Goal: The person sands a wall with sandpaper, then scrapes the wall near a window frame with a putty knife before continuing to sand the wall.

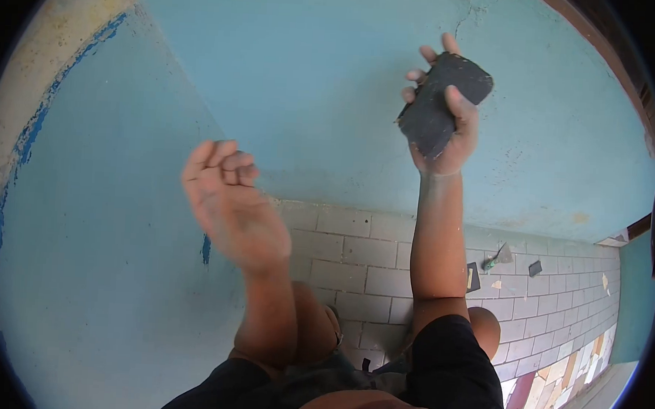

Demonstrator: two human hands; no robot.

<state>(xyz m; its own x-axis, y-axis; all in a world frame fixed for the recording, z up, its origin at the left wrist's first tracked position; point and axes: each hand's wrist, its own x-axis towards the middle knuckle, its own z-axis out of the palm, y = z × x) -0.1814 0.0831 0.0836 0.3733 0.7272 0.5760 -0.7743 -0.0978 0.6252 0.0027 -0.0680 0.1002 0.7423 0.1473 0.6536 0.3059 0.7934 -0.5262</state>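
Right hand (441, 129) grips a dark sanding block (444, 103), pressed flat against the pale blue wall (312, 78). Left hand (228, 199) empty, fingers loosely curled, blurred, off the wall. A scraper (496, 258) lies on the tiled floor (369, 258) below.

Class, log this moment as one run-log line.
right hand: grips dark sanding block on blue wall | left hand: empty, raised

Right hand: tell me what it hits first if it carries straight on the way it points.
The right hand holds a dark sanding block against the light blue wall. Pushed on, it meets that wall first; the block already seems to touch it, though depth is unclear.
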